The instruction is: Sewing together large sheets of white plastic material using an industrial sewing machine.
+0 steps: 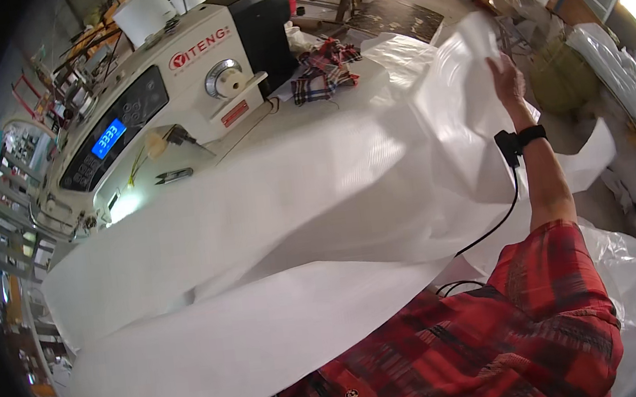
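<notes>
A large white sheet [249, 214], thin and slightly shiny, spreads over the sewing table and across the front of my body in loose folds. On the far right, my right hand [507, 81] is closed on the sheet's far edge with the arm stretched out. The sheet rises in a crumpled, partly blurred fold beside it. A black strap with a small device [516, 143] and a cable is on that wrist. My left hand is outside the picture. Behind the sheet stands a white sewing machine [156, 83] with a lit blue display.
Small thread snips [174, 176] lie on the table by the machine. Plaid fabric scraps [325, 68] sit behind the machine's handwheel end. Clear plastic bags and bundles [624, 93] are heaped along the right side. Metal racks [9, 206] stand at the left.
</notes>
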